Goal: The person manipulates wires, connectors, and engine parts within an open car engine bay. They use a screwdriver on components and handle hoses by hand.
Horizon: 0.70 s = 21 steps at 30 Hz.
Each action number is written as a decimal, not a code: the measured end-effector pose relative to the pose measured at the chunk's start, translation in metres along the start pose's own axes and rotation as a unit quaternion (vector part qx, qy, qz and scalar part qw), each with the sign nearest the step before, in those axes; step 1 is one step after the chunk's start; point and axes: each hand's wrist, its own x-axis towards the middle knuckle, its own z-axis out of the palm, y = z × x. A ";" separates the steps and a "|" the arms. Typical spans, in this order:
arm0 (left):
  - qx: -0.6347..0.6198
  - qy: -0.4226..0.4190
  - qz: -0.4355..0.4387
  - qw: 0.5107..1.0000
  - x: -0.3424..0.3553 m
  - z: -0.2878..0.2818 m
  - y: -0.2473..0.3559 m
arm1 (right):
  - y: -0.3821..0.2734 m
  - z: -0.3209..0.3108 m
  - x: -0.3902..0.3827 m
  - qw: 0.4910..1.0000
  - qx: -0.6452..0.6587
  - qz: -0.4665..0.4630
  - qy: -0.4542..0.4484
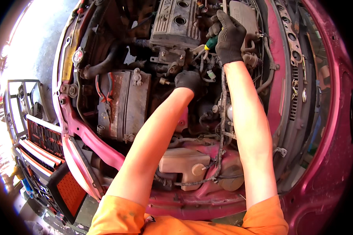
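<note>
My right hand [230,37], in a dark grey dotted work glove, is closed around a green-and-yellow handle [211,43], which looks like a screwdriver's. It is beside the ribbed engine cover [175,23], and the handle's far end is hidden by the glove. Lower and to the left, my left hand [189,81], gloved too, is curled among hoses and wiring below the engine block. Its fingertips are out of sight, so what they grip cannot be made out. A pale wiring connector [211,75] hangs just right of that hand.
Left of my left arm is a dusty battery [125,103] with red-handled pliers [106,92] lying on it. A plastic fluid reservoir [184,162] lies between my forearms. A wiring harness [222,117] runs beside my right arm. Outside the car stands a tool cart [47,156] with open drawers.
</note>
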 end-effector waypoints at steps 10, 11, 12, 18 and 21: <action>0.107 0.252 0.094 0.957 0.013 0.081 -0.018 | 0.012 -0.014 0.020 0.994 0.031 0.040 0.101; 0.071 0.290 0.139 0.944 0.017 0.082 -0.008 | 0.004 -0.027 0.024 0.993 0.024 0.054 0.100; 0.128 0.319 0.140 0.929 0.022 0.078 -0.019 | 0.003 -0.014 0.025 0.993 0.036 0.054 0.102; 0.217 0.385 0.258 0.859 0.022 0.061 -0.046 | 0.018 0.006 0.022 0.997 0.025 -0.039 0.068; 0.213 0.293 0.183 0.914 0.002 0.055 -0.036 | 0.020 0.004 0.022 0.994 0.012 -0.070 0.077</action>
